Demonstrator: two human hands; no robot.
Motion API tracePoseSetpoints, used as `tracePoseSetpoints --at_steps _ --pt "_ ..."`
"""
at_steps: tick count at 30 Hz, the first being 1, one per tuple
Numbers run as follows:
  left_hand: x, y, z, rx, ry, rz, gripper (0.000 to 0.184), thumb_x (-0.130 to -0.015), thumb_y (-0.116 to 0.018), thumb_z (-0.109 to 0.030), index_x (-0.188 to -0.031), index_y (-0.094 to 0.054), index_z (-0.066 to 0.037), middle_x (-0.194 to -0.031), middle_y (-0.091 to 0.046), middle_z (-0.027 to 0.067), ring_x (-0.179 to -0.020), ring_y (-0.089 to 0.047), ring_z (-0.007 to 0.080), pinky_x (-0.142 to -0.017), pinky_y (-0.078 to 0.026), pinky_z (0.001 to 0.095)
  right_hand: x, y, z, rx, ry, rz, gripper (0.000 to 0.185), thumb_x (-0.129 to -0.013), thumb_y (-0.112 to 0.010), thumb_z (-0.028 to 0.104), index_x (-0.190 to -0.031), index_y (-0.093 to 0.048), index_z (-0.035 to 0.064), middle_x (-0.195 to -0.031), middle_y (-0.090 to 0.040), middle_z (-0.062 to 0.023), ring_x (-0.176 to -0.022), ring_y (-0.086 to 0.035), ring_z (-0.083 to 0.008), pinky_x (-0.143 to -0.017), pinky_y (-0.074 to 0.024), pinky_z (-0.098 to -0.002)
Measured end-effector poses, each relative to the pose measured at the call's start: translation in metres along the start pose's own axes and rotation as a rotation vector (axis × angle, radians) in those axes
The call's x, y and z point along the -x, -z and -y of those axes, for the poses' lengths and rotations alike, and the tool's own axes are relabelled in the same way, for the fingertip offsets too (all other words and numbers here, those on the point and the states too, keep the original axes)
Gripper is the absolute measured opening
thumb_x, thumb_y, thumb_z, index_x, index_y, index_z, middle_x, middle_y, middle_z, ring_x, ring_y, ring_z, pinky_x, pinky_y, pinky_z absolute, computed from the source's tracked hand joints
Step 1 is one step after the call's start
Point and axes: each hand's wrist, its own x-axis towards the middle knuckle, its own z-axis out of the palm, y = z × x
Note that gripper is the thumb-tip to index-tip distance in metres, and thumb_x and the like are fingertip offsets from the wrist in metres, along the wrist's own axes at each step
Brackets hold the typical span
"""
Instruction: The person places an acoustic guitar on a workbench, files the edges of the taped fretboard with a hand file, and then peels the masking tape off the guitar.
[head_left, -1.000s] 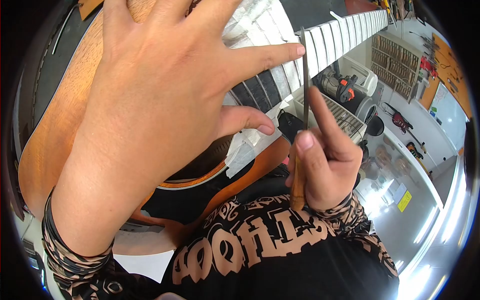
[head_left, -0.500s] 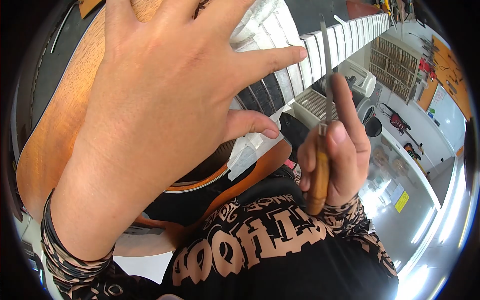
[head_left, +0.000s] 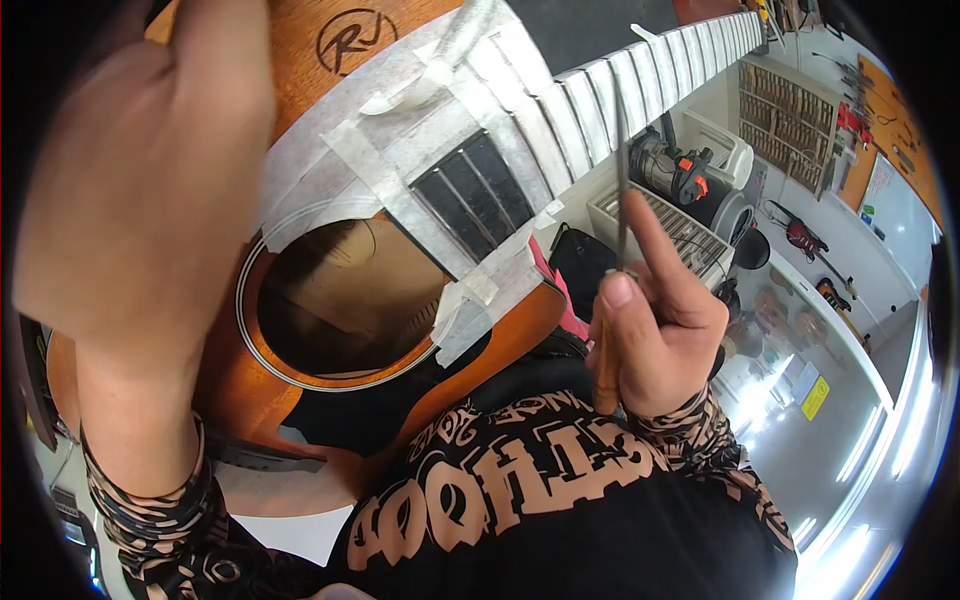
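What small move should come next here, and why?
Perhaps a short stroke of the slim, wooden-handled metal file on the white-taped guitar neck: the bare right hand holds it, index finger extended alongside, and its far end overlaps the neck.

My black shirt [head_left: 640,540]: big blocky tan lettering [head_left: 490,475] across the front, smaller tan lettering [head_left: 458,424] next to it. Left sleeve [head_left: 150,490] and right sleeve [head_left: 690,425] bunched at the wrists, black-and-tan print; tan ring motif [head_left: 222,571] on the left. Left grip [head_left: 150,190], right grip [head_left: 665,340] bare.

A partly taped guitar [head_left: 472,195] lies over a dark grey surface [head_left: 590,35] (contact hidden).
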Motion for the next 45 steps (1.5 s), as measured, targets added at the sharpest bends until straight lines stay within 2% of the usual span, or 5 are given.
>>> tracePoseSetpoints --at_steps 18,21,27,41,45 --pt "-0.006 -0.014 -0.019 -0.024 0.160 -0.045 0.030 -0.091 -0.073 -0.023 -0.113 -0.071 -0.002 -0.107 -0.072 0.0114 -0.087 -0.069 0.0164 -0.077 -0.051 0.0260 -0.007 0.003 -0.003 0.092 0.067 0.082 0.048 -0.088 -0.068 0.000 -0.134 -0.057 -0.0067 -0.058 -0.045 0.0077 -0.055 -0.037 0.0022 -0.052 -0.0286 -0.0152" --pt "-0.007 -0.014 -0.029 -0.022 0.074 0.019 0.030 -0.091 -0.072 -0.023 -0.112 -0.071 -0.002 -0.108 -0.072 0.0113 -0.088 -0.069 0.0162 -0.078 -0.051 0.0260 -0.006 0.004 -0.002 0.157 0.029 0.140 0.052 -0.093 -0.058 0.002 -0.142 -0.045 -0.0092 -0.065 -0.057 0.0016 -0.052 -0.051 -0.0014 -0.049 -0.0364 -0.0173" --pt "-0.008 -0.013 -0.038 0.007 0.007 0.096 0.029 -0.092 -0.071 -0.022 -0.112 -0.071 -0.001 -0.110 -0.072 0.0112 -0.091 -0.069 0.0157 -0.080 -0.051 0.0259 -0.007 -0.005 -0.002 0.075 0.042 0.022 0.048 -0.087 -0.068 -0.001 -0.134 -0.057 -0.0068 -0.059 -0.045 0.0068 -0.056 -0.036 0.0018 -0.053 -0.0272 -0.0152" --pt "-0.020 -0.014 0.010 0.167 0.510 -0.247 0.030 -0.100 -0.057 -0.017 -0.125 -0.065 -0.001 -0.117 -0.071 0.0091 -0.099 -0.068 0.0137 -0.086 -0.050 0.0239 -0.010 0.004 -0.004 0.053 0.079 0.048 0.046 -0.088 -0.066 -0.002 -0.133 -0.057 -0.0077 -0.056 -0.048 0.0076 -0.053 -0.040 0.0034 -0.051 -0.0288 -0.0150" --pt "-0.024 -0.012 0.012 0.238 0.338 -0.266 0.029 -0.099 -0.056 -0.008 -0.126 -0.062 0.002 -0.115 -0.071 0.0105 -0.104 -0.067 0.0146 -0.090 -0.050 0.0255 -0.006 0.005 0.000 0.040 0.058 0.033 0.046 -0.089 -0.065 -0.001 -0.133 -0.057 -0.0076 -0.055 -0.050 0.0072 -0.051 -0.042 0.0034 -0.050 -0.0304 -0.0149"
